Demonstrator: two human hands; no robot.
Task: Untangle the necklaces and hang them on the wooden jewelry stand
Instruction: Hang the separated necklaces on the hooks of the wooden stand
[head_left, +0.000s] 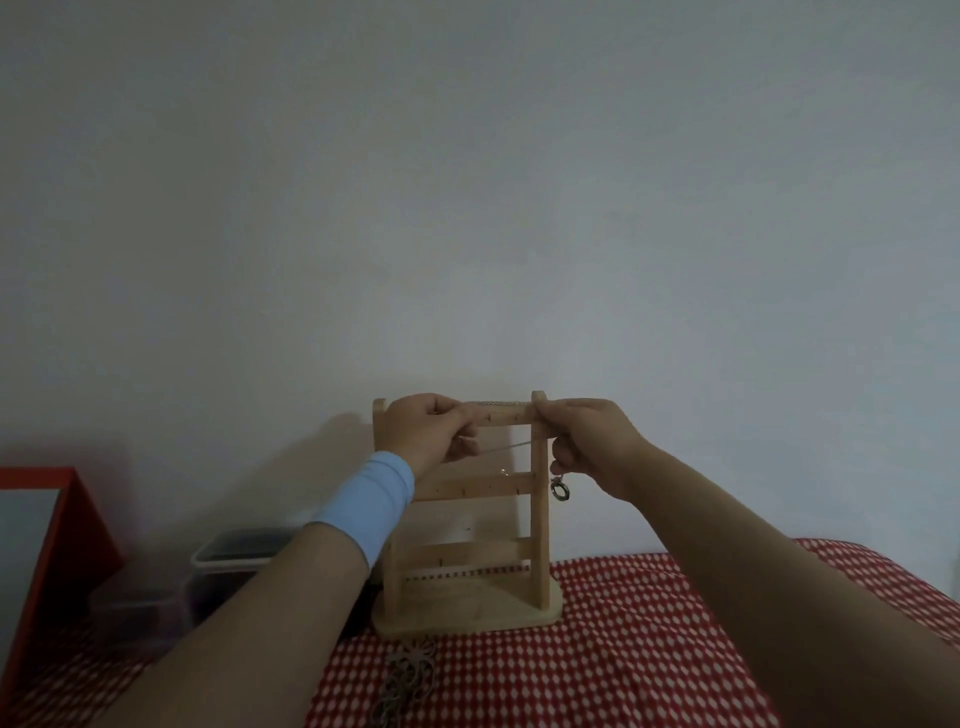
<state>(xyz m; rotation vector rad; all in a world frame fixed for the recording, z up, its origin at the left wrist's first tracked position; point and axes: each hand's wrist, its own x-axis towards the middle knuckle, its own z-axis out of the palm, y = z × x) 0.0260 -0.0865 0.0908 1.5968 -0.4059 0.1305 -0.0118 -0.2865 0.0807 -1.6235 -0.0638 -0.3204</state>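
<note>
The wooden jewelry stand (540, 519) stands upright on the red checked cloth, against the white wall. Both hands are at its top bar. My left hand (431, 431) pinches a thin silver chain (511, 446) near the left end of the bar. My right hand (587, 441) pinches the chain's other end by the right post, and a ring-shaped silver pendant (560, 488) dangles below its fingers. The chain stretches between the two hands just under the top bar. Another necklace of metal filigree links (408, 675) lies on the cloth in front of the stand's base.
A clear plastic box with dark contents (228, 566) sits left of the stand, partly behind my left forearm. A red-framed object (62, 525) stands at the far left. The red checked cloth (623, 649) covers the surface to the right.
</note>
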